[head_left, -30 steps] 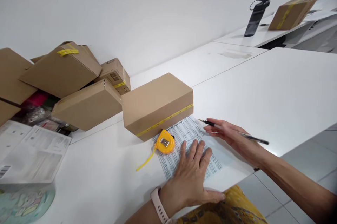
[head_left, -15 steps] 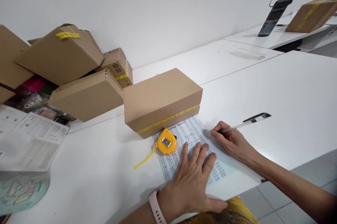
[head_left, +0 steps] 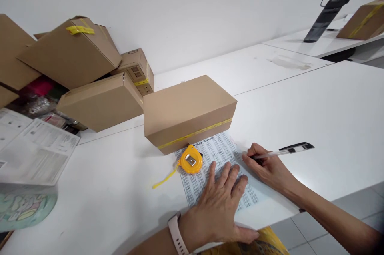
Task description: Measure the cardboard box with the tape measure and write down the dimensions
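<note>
My left hand (head_left: 217,203) lies flat with fingers spread on a printed sheet (head_left: 219,167) at the table's near edge. My right hand (head_left: 268,167) is closed round a clear pen with a black cap (head_left: 283,151), its tip down on the sheet's right side. A yellow tape measure (head_left: 189,160) rests on the sheet's left part, its tape (head_left: 195,133) running up along the front of a cardboard box (head_left: 187,109) that stands just behind the sheet.
Several cardboard boxes (head_left: 90,75) are heaped at the back left against the wall. Printed papers (head_left: 33,151) and a round pastel item (head_left: 24,207) lie at the left. A black device (head_left: 328,13) and another box (head_left: 364,19) sit on a far right table.
My right hand turned the pen from lying loosely across its fingers into a writing grip and brought the tip down on the sheet. The view shifted slightly; my left hand stayed put.
</note>
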Tool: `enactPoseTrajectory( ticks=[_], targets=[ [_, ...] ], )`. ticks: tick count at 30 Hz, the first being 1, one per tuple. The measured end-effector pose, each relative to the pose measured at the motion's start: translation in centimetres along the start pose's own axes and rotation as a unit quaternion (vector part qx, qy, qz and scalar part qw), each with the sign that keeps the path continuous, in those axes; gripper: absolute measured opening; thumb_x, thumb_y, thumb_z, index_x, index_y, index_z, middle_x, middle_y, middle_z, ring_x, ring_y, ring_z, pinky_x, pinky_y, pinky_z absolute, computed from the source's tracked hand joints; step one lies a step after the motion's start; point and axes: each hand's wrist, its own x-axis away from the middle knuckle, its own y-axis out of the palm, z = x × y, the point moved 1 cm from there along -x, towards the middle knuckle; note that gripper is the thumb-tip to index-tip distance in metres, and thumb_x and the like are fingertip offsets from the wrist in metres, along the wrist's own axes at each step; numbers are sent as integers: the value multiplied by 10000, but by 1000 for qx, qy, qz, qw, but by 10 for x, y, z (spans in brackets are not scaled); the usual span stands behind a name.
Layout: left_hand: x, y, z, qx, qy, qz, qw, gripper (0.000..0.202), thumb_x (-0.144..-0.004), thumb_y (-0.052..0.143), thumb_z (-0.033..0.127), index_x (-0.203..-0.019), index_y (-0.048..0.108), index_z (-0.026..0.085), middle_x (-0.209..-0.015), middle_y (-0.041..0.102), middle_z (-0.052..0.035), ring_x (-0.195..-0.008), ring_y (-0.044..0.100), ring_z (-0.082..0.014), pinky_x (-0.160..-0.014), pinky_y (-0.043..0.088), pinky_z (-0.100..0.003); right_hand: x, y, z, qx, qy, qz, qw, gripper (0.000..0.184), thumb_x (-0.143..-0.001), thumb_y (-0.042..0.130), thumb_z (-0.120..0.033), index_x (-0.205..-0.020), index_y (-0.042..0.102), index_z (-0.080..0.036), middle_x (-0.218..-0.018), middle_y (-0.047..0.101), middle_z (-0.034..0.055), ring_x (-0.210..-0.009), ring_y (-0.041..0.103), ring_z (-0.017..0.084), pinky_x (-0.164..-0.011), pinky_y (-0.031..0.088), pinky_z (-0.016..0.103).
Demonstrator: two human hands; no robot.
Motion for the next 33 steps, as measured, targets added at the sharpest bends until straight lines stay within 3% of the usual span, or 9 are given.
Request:
enactPoseTrajectory(
  ticks=[17,33],
  targets=[
    [1,1,0,-26,1,7,1000,935,-899,382,765,-1552,226,113,-1651,139,-189,-1539,-7,-314,-1226,-35,-599,-1,0,-2,14,-4,-17,1000,331,-945,537,-494,-747,502,-232,-633,505,-18,-549,420,126,-491,335,269],
    [1,2,0,-31,-1,7,999,945,-894,386,770,-1553,222,114,-1655,129,-183,-1540,8,-321,-1226,-27,-598,-1,0,4,1,-2,-3,1000,359,-944,536,-514,-734,459,-233,-624,413,-40,-550,335,116,-490,291,271]
  ],
)
